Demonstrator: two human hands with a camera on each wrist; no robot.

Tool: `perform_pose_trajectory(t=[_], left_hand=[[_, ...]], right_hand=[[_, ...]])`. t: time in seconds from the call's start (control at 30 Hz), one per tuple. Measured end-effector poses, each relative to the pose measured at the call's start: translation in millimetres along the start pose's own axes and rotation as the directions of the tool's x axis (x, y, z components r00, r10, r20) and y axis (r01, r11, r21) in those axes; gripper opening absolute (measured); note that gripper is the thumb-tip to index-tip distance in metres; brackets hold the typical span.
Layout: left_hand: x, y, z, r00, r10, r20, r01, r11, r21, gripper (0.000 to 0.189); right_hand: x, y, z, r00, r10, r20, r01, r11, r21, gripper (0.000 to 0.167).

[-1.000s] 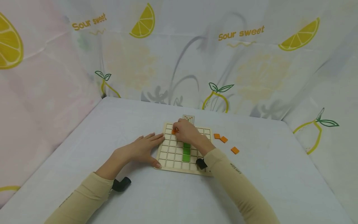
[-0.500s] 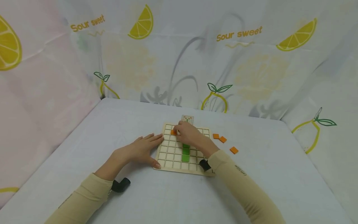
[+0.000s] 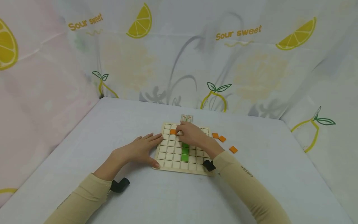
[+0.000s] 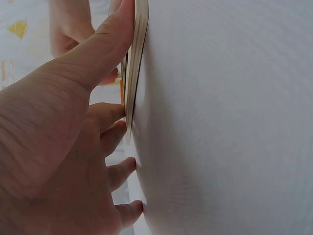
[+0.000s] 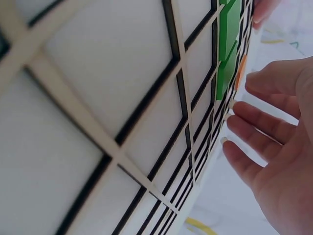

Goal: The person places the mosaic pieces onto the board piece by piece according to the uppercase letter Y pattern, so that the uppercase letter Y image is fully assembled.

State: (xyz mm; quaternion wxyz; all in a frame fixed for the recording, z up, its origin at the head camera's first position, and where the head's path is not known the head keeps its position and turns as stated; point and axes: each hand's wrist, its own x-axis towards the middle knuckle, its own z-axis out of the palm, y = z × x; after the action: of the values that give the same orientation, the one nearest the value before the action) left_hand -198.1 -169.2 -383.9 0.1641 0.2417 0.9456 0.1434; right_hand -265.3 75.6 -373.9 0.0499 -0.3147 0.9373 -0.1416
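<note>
A pale wooden grid board (image 3: 169, 155) lies on the white table. One orange square tile (image 3: 173, 132) sits in a cell near its far left corner. Green tiles (image 3: 185, 151) run in a column through the middle, partly covered by my right hand (image 3: 193, 134). That hand is over the board's far part, just right of the orange tile; in the right wrist view its fingers (image 5: 249, 161) are loosely bent with nothing visible between them. My left hand (image 3: 139, 150) is spread along the board's left side, thumb on the near corner and fingertips against the edge (image 4: 139, 54).
Three loose orange tiles (image 3: 222, 138) lie on the table right of the board. Behind the board is a small card (image 3: 186, 118) printed with a coloured grid. A fabric backdrop (image 3: 179, 62) with lemon prints encloses the table.
My right hand has let go of the orange tile and drawn slightly to the right, leaving the tile uncovered in its cell. The left hand stays at the board's edge.
</note>
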Motion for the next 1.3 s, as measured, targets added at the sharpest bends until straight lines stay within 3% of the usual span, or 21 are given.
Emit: perform_pose_trajectory(t=[0.63, 1.3], left_hand=[[-0.2, 3.1, -1.5, 1.0, -0.009, 0.002, 0.009, 1.0, 0.003, 0.115], [2.7, -1.5, 2.4, 1.0, -0.014, -0.008, 0.015, 1.0, 0.012, 0.117]], right_hand=[[-18.8, 21.1, -4.7, 0.999, 0.019, -0.037, -0.018, 1.0, 0.017, 0.034], [-40.4, 49.0, -11.4, 0.992, 0.094, -0.086, -0.097, 0.995, -0.035, 0.027]])
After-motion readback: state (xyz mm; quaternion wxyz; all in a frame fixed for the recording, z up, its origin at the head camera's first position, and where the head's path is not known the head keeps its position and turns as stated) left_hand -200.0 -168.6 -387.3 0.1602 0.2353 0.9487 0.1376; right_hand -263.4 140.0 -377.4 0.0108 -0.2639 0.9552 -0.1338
